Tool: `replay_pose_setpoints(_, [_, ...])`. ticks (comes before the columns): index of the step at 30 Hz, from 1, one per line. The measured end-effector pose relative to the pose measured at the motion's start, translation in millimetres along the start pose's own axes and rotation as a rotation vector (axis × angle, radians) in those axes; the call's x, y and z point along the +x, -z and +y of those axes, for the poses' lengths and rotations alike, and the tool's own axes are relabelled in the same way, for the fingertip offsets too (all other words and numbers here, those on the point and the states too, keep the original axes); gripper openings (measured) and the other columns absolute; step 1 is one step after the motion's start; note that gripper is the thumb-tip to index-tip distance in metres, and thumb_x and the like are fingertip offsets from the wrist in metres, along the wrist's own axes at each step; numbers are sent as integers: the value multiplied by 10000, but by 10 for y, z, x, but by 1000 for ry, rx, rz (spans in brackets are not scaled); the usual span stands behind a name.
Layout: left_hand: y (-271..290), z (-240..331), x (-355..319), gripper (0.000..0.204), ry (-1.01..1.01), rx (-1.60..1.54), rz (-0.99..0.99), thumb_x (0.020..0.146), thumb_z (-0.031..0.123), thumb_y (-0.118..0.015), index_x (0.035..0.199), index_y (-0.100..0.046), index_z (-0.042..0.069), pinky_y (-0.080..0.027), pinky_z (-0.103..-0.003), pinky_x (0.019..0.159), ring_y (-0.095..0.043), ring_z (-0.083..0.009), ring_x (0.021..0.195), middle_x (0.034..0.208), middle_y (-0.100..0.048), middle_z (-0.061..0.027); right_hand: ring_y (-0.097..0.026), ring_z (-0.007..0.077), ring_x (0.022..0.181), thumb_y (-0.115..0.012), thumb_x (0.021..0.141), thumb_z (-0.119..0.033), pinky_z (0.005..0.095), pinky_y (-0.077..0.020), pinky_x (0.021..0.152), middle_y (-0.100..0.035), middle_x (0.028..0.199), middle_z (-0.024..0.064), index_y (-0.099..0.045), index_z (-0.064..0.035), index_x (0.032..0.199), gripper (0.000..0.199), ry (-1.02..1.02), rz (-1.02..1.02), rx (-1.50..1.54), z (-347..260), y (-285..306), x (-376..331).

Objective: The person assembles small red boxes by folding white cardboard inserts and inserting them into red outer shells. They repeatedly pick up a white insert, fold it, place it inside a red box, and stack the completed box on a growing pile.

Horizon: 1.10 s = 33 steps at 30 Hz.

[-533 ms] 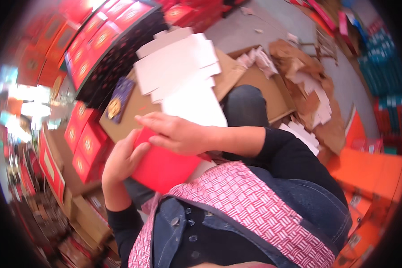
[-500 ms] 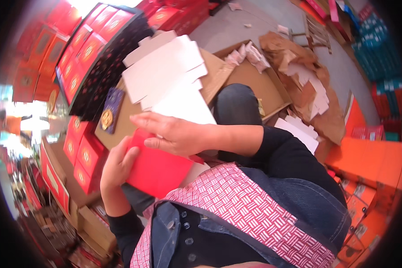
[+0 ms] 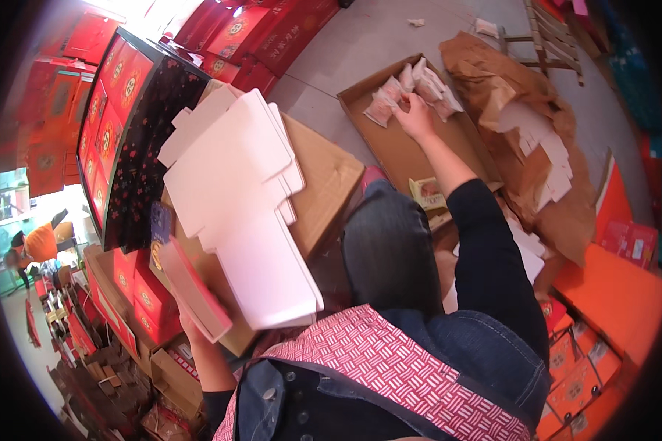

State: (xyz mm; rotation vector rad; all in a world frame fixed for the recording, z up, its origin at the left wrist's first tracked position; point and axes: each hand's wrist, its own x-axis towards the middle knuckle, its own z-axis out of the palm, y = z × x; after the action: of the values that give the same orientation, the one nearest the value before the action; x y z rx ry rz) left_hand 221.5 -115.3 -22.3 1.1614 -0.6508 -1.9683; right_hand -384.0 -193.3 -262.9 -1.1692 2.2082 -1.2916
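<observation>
Right hand (image 3: 417, 117): reached far out over the flat brown cardboard tray (image 3: 408, 151) on the floor, fingers curled down onto the small pale packets (image 3: 408, 92) piled at the tray's far end; touching them, though whether any packet was actually gripped could not be told.
Left hand (image 3: 193, 323): low at near left, mostly hidden; held the red flat box (image 3: 191, 290) by its near edge, fingers wrapped under it, box tilted on edge.
Packets: a loose heap at the far end of the tray, one more yellowish packet (image 3: 426, 195) lying at the tray's near end beside the right sleeve.
White card blanks (image 3: 243, 213): a stack of flat die-cut sheets, resting on a brown carton (image 3: 327, 184), just right of the red box and between the two hands.
Left side: black floral-patterned box lid (image 3: 143, 147) with red panels, standing tilted; red boxes (image 3: 143, 294) stacked below it.
Far: more red cartons (image 3: 265, 33) on grey floor (image 3: 360, 44).
Right side: crumpled brown paper (image 3: 507, 88) with white card cut-outs (image 3: 544, 151) on it; orange boxes (image 3: 618, 294) at near right.
Person's dress: dark sleeves, denim, pink-and-white woven apron (image 3: 390, 367).
Far left edge: another person in orange (image 3: 37, 242), bent over, well apart.
</observation>
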Motion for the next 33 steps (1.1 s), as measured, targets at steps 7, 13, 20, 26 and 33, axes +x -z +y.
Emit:
replay_pose_setpoints(7, [-491, 24, -143, 568, -19, -296, 424, 928, 475, -454, 1165, -514, -37, -522, -435, 488, -622, -305, 669, 906, -621, -185, -579, 347, 1067, -779, 694, -290, 420, -477, 900, -591, 1143, 217, -507, -30, 1214, 642, -352, -294, -469, 450, -940, 630])
replay_pose_setpoints(13, [-814, -102, -206, 584, -49, -172, 606, 924, 497, -442, 1127, -528, -45, -494, -399, 413, -580, -312, 509, 813, -608, -163, -620, 330, 1012, -758, 707, -263, 419, -505, 841, -629, 1109, 209, -545, -53, 1185, 564, -402, -465, -342, 512, -1146, 233])
replay_pose_setpoints(20, [-439, -106, 113, 542, -56, -135, -17, 997, 480, -334, 1325, -459, 67, -502, -409, 901, -600, -257, 1053, 1203, -588, -100, -637, 190, 832, -775, 689, -9, 321, -542, 740, -664, 971, 112, -615, 31, 1057, 403, -584, 39, 445, 1145, -623, -386])
replay_pose_setpoints(26, [-682, -281, 163, 577, -269, -88, 246, 992, 458, -387, 1342, -434, 3, -471, -371, 972, -580, -243, 1122, 1268, -562, -126, -631, 152, 922, -686, 842, -103, 285, -515, 795, -657, 1032, 85, -613, 50, 1109, 316, -336, 44, 793, -521, 688, -290])
replay_pose_setpoints(33, [-708, -305, 262, 586, -294, -161, 205, 983, 483, -380, 1291, -457, -9, -533, -389, 878, -628, -267, 1030, 1223, -576, -160, -618, 141, 876, -659, 844, -136, 282, -512, 763, -632, 1000, 93, -561, 28, 1093, 314, 327, -527, 692, -3468, 1121, -952])
